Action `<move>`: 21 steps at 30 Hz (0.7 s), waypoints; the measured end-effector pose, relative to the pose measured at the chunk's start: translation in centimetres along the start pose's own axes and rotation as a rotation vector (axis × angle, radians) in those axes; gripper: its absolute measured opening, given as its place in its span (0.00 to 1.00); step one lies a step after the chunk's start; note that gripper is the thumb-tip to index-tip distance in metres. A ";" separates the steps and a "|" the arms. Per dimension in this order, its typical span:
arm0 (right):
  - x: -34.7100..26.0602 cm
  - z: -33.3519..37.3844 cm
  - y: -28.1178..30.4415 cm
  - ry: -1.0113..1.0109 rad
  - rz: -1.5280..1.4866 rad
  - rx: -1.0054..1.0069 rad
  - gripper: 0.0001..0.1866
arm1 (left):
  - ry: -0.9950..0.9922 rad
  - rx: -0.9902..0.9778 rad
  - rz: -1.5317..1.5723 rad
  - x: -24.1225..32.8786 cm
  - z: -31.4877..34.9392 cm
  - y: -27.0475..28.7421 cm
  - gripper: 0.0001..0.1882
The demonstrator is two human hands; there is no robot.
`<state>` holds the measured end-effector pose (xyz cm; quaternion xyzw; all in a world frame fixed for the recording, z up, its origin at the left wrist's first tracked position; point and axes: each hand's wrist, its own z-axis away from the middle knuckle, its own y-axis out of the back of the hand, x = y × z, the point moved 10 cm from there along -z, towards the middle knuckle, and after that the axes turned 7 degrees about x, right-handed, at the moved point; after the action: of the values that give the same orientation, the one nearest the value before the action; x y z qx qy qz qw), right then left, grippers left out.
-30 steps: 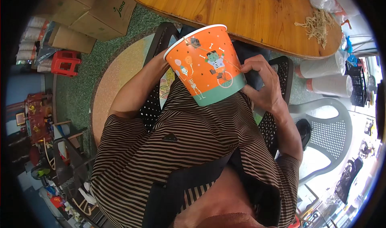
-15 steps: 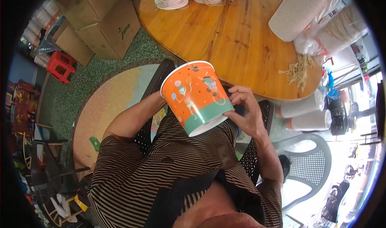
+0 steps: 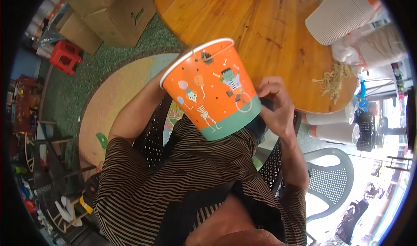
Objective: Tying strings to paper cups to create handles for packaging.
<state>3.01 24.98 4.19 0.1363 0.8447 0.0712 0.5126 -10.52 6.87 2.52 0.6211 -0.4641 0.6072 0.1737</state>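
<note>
An orange paper bucket (image 3: 208,87) with a green base band, a white rim and cartoon figures is held tilted in front of my chest, its mouth toward the upper left. A thin cord (image 3: 215,60) crosses its wall below the rim. My left forearm (image 3: 141,105) reaches up to the mouth side, and the hand is mostly hidden behind the bucket. At the lower right side, my right hand (image 3: 276,105) grips the bucket near its base, fingers bent and thumb partly behind the edge.
A round wooden table (image 3: 269,42) stands ahead, with a stack of nested paper buckets (image 3: 341,18) and a bundle of tan cords (image 3: 336,79) on its right. Cardboard boxes (image 3: 126,18) and a red stool (image 3: 66,57) are at left. A grey chair (image 3: 332,181) stands at right.
The bucket has risen and come closer, tilting so its underside no longer shows. My right hand has moved slightly up and right with it. The view has shifted a little.
</note>
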 end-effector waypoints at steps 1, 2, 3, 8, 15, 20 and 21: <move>-0.4 -0.9 -0.4 -0.009 -0.006 0.032 0.28 | -0.002 0.006 -0.023 0.3 -0.2 0.7 0.33; -1.5 -2.2 -0.6 -0.014 -0.010 0.067 0.33 | -0.006 0.009 -0.051 0.7 -0.8 1.1 0.34; -2.5 -3.6 -1.1 0.027 0.097 -0.013 0.47 | -0.011 0.009 -0.079 1.4 -0.1 1.5 0.34; -5.1 -7.6 -2.8 0.171 0.165 -0.136 0.58 | -0.040 -0.361 0.248 3.2 -0.8 1.5 0.32; -9.8 -8.3 -3.5 0.570 0.397 -0.275 0.46 | -0.101 -0.246 -0.963 8.6 -9.3 -0.9 0.10; -10.2 -6.3 -2.7 0.762 0.543 -0.030 0.26 | -0.295 -0.262 -1.130 13.6 -13.9 -2.2 0.11; -10.2 -6.4 -1.5 0.801 0.487 0.130 0.27 | -0.309 -0.214 -1.267 13.8 -15.2 -1.8 0.11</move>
<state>1.62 20.55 15.41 0.3240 0.9221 0.1835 0.1053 -20.47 14.55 18.86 0.8334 -0.0859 0.2419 0.4895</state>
